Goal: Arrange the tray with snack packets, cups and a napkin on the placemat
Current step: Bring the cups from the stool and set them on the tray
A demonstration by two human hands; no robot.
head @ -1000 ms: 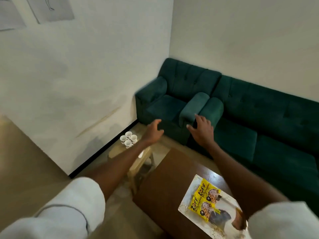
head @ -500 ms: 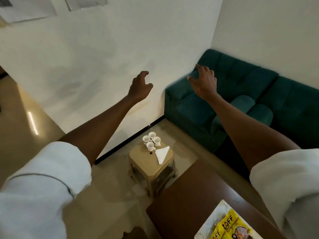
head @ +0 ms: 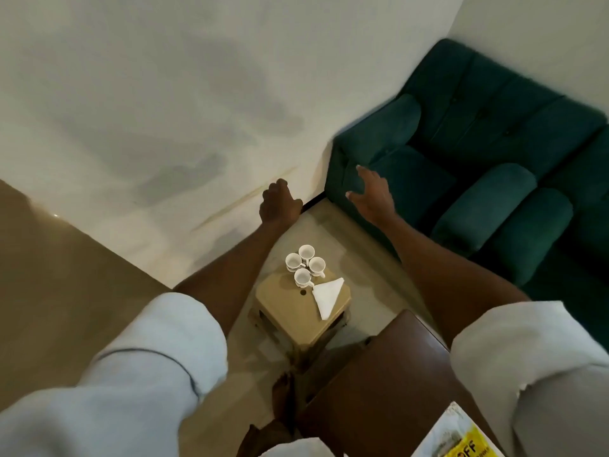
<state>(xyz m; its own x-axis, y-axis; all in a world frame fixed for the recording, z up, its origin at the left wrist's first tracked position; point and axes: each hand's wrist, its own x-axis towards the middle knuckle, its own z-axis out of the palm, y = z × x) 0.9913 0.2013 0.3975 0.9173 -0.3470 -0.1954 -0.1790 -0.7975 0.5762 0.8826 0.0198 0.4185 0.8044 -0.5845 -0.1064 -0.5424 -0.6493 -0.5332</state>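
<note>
Nearest, at the lower right edge: a yellow snack packet (head: 474, 448), glossy with black lettering, only a corner in view, lying on a pale speckled tray (head: 449, 423). The tray sits on a dark brown table (head: 379, 384) with a smooth wooden top.

My sleeves (head: 138, 367): white, soft fabric, rolled above the forearms.

Beyond the table corner: a small tan plastic stool (head: 293, 321), square-topped with a round hole at centre. On its far side stand four small white cups (head: 305, 265), glazed, handled, clustered close together, mouths up. Just beside them lies a white napkin (head: 327, 296), folded to a long triangle, its point toward me.

Further out, above the floor past the stool: my left hand (head: 279, 206), fingers loosely curled, holding nothing. My right hand (head: 372, 192), fingers spread wide, also empty.

Furthest: a teal sofa (head: 478, 127), velvety, button-tufted, with cylindrical bolsters, against an off-white blotchy wall (head: 148, 110).
</note>
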